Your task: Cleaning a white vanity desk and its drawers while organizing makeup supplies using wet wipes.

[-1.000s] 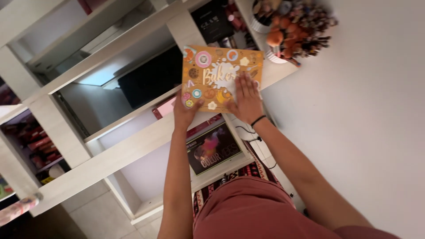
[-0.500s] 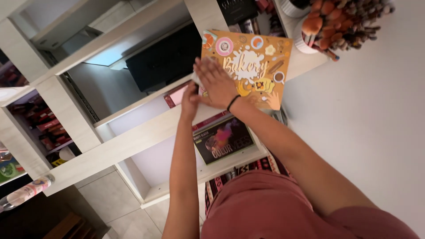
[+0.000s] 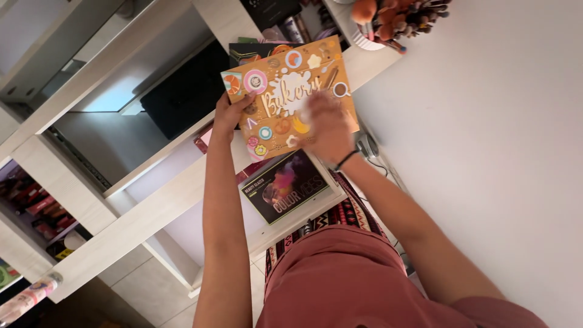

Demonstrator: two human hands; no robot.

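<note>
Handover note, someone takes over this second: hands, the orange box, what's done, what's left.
Left hand: holds the flat orange box by its left edge, thumb on the face.
Right hand: lies flat on the box's lower right, motion-blurred; grip cannot be told.
Box: upright in front of the white shelf unit, above a dark box lying on the lower shelf.
Done: box is in both hands.
Left: not set down on any shelf yet.

The flat box (image 3: 291, 97) sits above the dark box (image 3: 285, 187) (both on shelves), brush cup (image 3: 398, 21) to its right.
</note>
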